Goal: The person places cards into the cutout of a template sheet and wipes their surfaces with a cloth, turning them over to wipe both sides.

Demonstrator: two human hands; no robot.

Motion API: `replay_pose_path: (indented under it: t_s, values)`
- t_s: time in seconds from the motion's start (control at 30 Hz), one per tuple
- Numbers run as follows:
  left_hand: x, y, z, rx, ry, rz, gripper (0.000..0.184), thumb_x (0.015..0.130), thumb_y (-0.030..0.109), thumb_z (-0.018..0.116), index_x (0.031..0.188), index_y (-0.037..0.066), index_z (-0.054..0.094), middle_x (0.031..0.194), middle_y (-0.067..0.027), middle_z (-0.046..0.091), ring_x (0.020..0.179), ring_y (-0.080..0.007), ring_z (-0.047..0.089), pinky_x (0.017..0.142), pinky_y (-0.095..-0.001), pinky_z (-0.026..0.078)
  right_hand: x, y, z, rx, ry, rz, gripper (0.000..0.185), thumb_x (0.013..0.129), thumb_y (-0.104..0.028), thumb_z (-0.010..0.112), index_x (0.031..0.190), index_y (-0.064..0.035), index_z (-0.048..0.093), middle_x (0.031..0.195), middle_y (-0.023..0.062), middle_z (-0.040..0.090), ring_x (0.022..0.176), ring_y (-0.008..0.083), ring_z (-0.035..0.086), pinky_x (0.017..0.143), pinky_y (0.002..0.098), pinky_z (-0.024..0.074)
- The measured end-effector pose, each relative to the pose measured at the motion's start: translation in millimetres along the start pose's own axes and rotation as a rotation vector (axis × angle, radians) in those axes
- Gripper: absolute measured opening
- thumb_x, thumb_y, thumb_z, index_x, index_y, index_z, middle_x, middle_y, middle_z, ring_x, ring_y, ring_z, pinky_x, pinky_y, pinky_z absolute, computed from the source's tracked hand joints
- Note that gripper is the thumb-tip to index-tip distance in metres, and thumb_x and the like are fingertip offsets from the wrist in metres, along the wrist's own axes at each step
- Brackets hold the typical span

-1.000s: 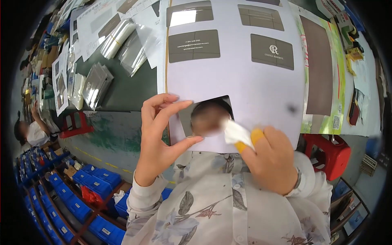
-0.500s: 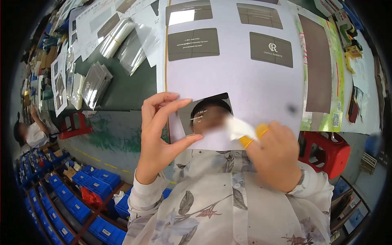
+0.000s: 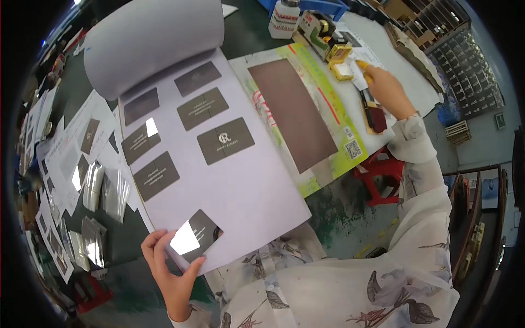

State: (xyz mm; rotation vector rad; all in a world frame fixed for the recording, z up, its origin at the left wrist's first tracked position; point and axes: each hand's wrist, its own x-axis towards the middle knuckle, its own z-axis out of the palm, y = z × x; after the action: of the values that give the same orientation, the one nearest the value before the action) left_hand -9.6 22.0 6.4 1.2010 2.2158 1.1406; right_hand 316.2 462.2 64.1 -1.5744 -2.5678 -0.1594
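Observation:
A dark, glossy card with printed lines rests on the white sheet, reflecting bright light. My left hand grips it by its edges between thumb and fingers. Far to the right, my right hand, with yellow finger covers, is closed on a white cloth. Beside those fingers stands a small yellow box with something white in it. Farther up the sheet lie several more dark cards, one of them with a logo.
A brown rectangular panel lies on a green printed sheet. A white bottle stands at the back. Clear-wrapped packs and papers lie on the left. A red stool is below the table edge.
My right hand has left the card and reached far right to the yellow box. My left hand still grips the card. The view has turned to the right.

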Motion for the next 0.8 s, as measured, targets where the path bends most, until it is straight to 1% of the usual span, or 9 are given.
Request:
replay_pose_path:
  t_s: [0.17, 0.27, 0.3, 0.37, 0.47, 0.5, 0.53, 0.57, 0.8]
  values:
    - [0, 3, 2, -0.011, 0.017, 0.014, 0.063, 0.057, 0.007, 0.081, 0.116, 0.005, 0.061, 0.126, -0.0108, 0.048, 0.12, -0.0277, 0.048, 0.104, -0.0364, 0.036, 11, 0, 28, -0.078, -0.225, -0.071, 0.024, 0.093, -0.012, 0.048, 0.111, -0.0037, 0.061, 0.106, 0.0231, 0.066, 0.095, 0.0423, 0.064, 0.081, 0.0504, 0.0493]
    - [4, 2, 1, -0.001, 0.019, 0.058, 0.065, 0.059, 0.008, 0.088, 0.119, 0.004, 0.062, 0.125, -0.0124, 0.047, 0.117, -0.0294, 0.05, 0.101, -0.0377, 0.041, 23, 29, 61, -0.245, -0.031, -0.163, 0.025, 0.097, -0.017, 0.043, 0.108, -0.0051, 0.062, 0.094, 0.0203, 0.067, 0.088, 0.0406, 0.066, 0.075, 0.052, 0.0509]
    - [5, 2, 0, 0.007, 0.009, 0.073, 0.066, 0.059, 0.007, 0.088, 0.119, 0.005, 0.062, 0.125, -0.0118, 0.048, 0.117, -0.0286, 0.05, 0.098, -0.0364, 0.043, 25, 11, 44, -0.304, -0.17, -0.036, 0.024, 0.095, -0.015, 0.047, 0.111, -0.0047, 0.062, 0.1, 0.0213, 0.066, 0.097, 0.0412, 0.064, 0.082, 0.0509, 0.0499]
    - [6, 0, -2, 0.008, -0.004, 0.092, 0.065, 0.061, 0.009, 0.09, 0.12, 0.006, 0.063, 0.126, -0.0106, 0.048, 0.117, -0.0266, 0.05, 0.094, -0.035, 0.046, -1, -28, 19, -0.165, 0.035, -0.203, 0.025, 0.093, -0.007, 0.049, 0.114, -0.0048, 0.062, 0.099, 0.0212, 0.065, 0.096, 0.0397, 0.063, 0.081, 0.0453, 0.0508]
    - [5, -4, -4, 0.005, -0.015, 0.093, 0.066, 0.062, 0.012, 0.091, 0.121, 0.008, 0.064, 0.127, -0.0094, 0.047, 0.117, -0.025, 0.05, 0.093, -0.035, 0.047, -64, -108, 0, 0.48, 0.009, -0.415, 0.025, 0.087, 0.005, 0.051, 0.107, 0.0019, 0.065, 0.097, 0.0192, 0.065, 0.091, 0.0399, 0.062, 0.08, 0.0416, 0.0501]
    - [4, -4, -4, 0.014, -0.019, 0.077, 0.066, 0.062, 0.012, 0.091, 0.121, 0.008, 0.064, 0.127, -0.0094, 0.047, 0.117, -0.025, 0.05, 0.093, -0.035, 0.047, -97, -145, -2, 0.541, 0.017, -0.547, 0.031, 0.081, 0.009, 0.053, 0.108, 0.002, 0.066, 0.095, 0.0195, 0.065, 0.089, 0.0395, 0.062, 0.08, 0.0413, 0.0505]
    - [4, -3, -4, 0.002, -0.024, 0.072, 0.066, 0.061, 0.012, 0.091, 0.121, 0.008, 0.065, 0.127, -0.0092, 0.047, 0.117, -0.0248, 0.05, 0.093, -0.0348, 0.047, -118, -170, -6, 0.48, 0.006, -0.76, 0.034, 0.075, 0.003, 0.059, 0.106, -0.0041, 0.07, 0.091, 0.0161, 0.064, 0.08, 0.0339, 0.062, 0.069, 0.0394, 0.0517]
    - [5, -3, -4, -0.01, -0.029, 0.069, 0.066, 0.061, 0.011, 0.091, 0.121, 0.008, 0.065, 0.127, -0.009, 0.048, 0.118, -0.0245, 0.05, 0.092, -0.0346, 0.047, -140, -194, -4, 0.463, 0.053, -0.851, 0.022, 0.072, -0.003, 0.065, 0.094, -0.0049, 0.07, 0.09, 0.014, 0.062, 0.078, 0.03, 0.061, 0.064, 0.0372, 0.0499]
    - [7, -1, -4, 0.013, -0.038, 0.058, 0.065, 0.06, 0.01, 0.092, 0.12, 0.008, 0.066, 0.127, -0.009, 0.047, 0.117, -0.0237, 0.052, 0.092, -0.034, 0.049, -175, -253, 14, 0.523, -0.045, -0.918, 0.014, 0.068, -0.016, 0.072, 0.076, -0.0079, 0.063, 0.079, 0.005, 0.049, 0.074, 0.0217, 0.051, 0.053, 0.0322, 0.0357]
